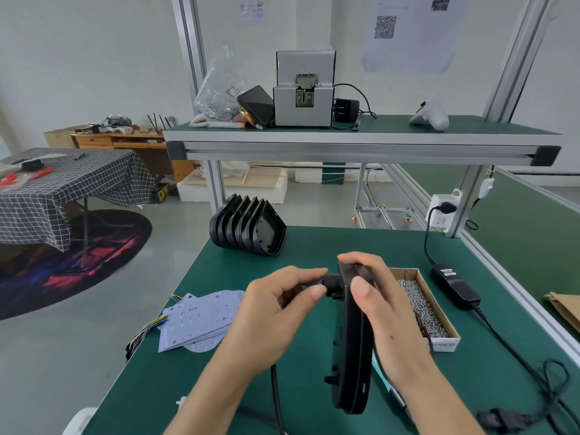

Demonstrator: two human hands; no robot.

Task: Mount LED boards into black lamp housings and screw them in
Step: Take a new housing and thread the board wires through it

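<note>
Nearest the camera, the right hand (389,312) grips the black plastic lamp housing (351,356), holding it on edge above the green tabletop (298,246). Its long axis runs from near the person's body away toward the far end of the bench, its upper end under the curled fingers (359,262) and the thumb pressing its near face. The left hand (273,309) comes in from the left side and pinches a small black round fitting (332,282) that sticks out of the housing's left face near the top. That fitting is the crux: it points left, straight at the left hand, so any twist or push looks like the left hand's job while the right hand steadies the shell.

Left of the hands, a fanned stack of pale lilac LED boards (201,321) with coloured wires lies flat on the tabletop, nearer the left hand, none yet in the housing as far as I can tell. To the right, just beside the housing, sits an open cardboard box of silver screws (420,306).

Further back, a row of nested black housings (248,227) waits at the tabletop's far edge. On the shelf above stands a grey metal screw feeder (303,89).
</note>
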